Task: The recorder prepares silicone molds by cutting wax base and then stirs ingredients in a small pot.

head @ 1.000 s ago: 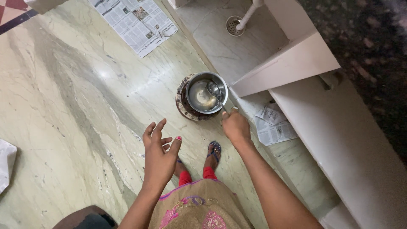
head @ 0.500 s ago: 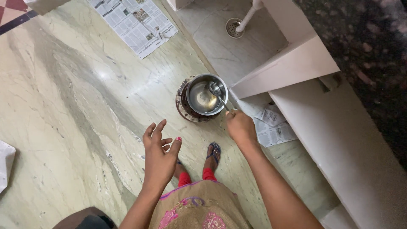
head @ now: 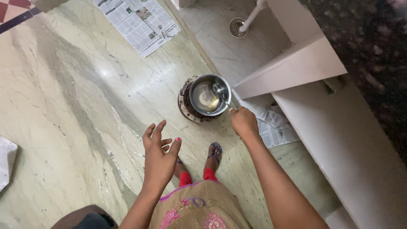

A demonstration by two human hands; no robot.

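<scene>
Right hand: the right hand [head: 243, 123] is closed in a fist around the handle end of a metal ladle [head: 221, 95], arm stretched forward and down.
Ladle: the bowl end sits inside the steel pot [head: 209, 94], near its right inner wall; the handle slopes out over the rim to the fist.
Steel pot: round, open-topped, shiny; it stands on a darker round stand [head: 185, 107] on the floor, ahead of the person's feet. A pale yellowish residue or liquid shows at the bottom; which one cannot be told.
Left hand: the left hand [head: 160, 157] is empty, fingers spread and slightly curled, held in the air above the floor, well apart from the pot.
Feet: a sandalled foot [head: 215, 152] shows below the pot, between the two arms.
Floor: pale green marble floor [head: 72, 110] with grey veins.
Newspaper, far: an open sheet of newspaper [head: 137, 23] lies flat on the floor beyond the pot.
Newspaper, near: a second printed sheet [head: 275, 127] lies just right of the right hand, under the edge of the white counter ledge [head: 339, 140].
Drain: a round floor drain [head: 237, 27] with a white pipe [head: 253, 15] beside it, in the recess beyond the pot.
</scene>
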